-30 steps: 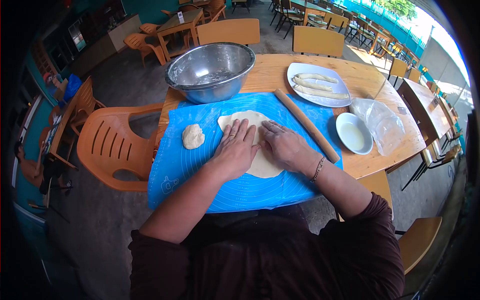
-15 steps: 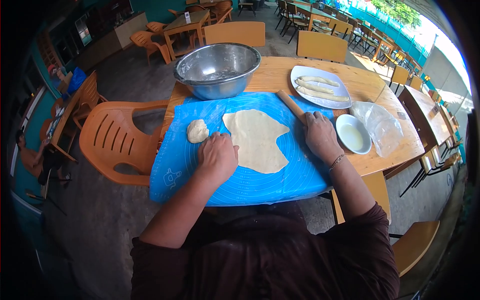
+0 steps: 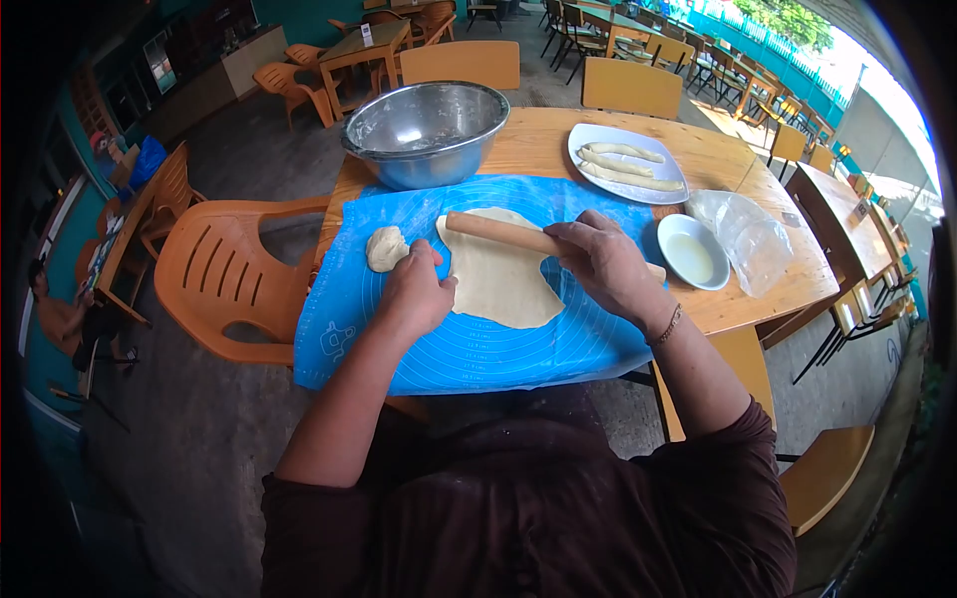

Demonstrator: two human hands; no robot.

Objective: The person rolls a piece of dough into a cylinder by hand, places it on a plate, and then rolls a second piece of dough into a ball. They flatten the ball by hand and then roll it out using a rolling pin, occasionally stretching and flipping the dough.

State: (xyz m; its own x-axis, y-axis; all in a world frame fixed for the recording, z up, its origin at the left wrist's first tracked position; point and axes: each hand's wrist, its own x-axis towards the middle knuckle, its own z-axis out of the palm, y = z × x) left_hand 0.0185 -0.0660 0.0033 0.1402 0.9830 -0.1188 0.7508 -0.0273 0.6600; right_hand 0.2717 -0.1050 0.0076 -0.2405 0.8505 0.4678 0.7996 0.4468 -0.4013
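A flat sheet of pale dough (image 3: 503, 289) lies on the blue mat (image 3: 399, 354). My right hand (image 3: 610, 264) is closed on the wooden rolling pin (image 3: 498, 231), which lies slantwise over the upper part of the sheet. Beside the sheet's left edge is my left hand (image 3: 417, 292), its fingers curled near the dough; whether they pinch anything is hidden. Just above that hand sits a round lump of dough (image 3: 385, 249).
A steel bowl (image 3: 427, 140) stands at the back left. The white plate (image 3: 588, 136) holds dough strips. At the right are a small bowl of liquid (image 3: 692, 254) and a plastic bag (image 3: 758, 249). A seated person (image 3: 62, 314) is far left.
My right hand has lifted the rolling pin from the right side and brought it left across the dough sheet. My left hand has shifted slightly, its fingers more curled.
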